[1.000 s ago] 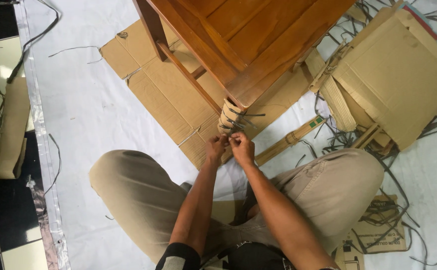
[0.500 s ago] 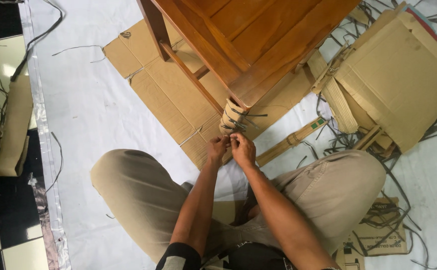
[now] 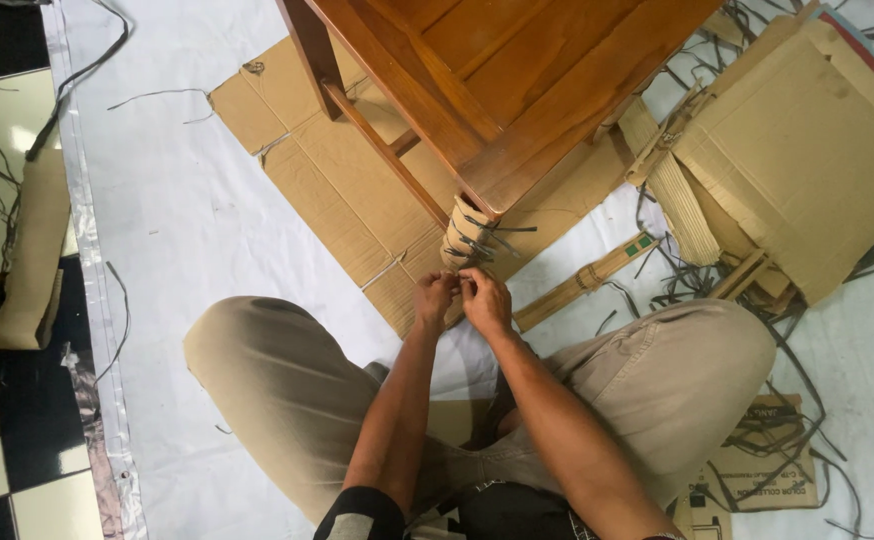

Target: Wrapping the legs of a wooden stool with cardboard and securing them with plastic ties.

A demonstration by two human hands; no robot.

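Versus a second ago: little change; both hands stay at the wrapped leg base. Left hand (image 3: 433, 297) and right hand (image 3: 483, 300), fingers pinched shut on dark strap (image 3: 479, 243) ends. Cardboard-wrapped table leg (image 3: 460, 235) stands on flattened cardboard (image 3: 347, 190), floor level.

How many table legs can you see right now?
2: one bare wooden leg at upper left, and one cardboard-wrapped leg at the near corner, just above both hands. Other legs may be hidden under the tabletop.

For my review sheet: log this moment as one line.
left hand + right hand: together at cardboard-wrapped table leg | grey straps around wrap | flat cardboard beneath
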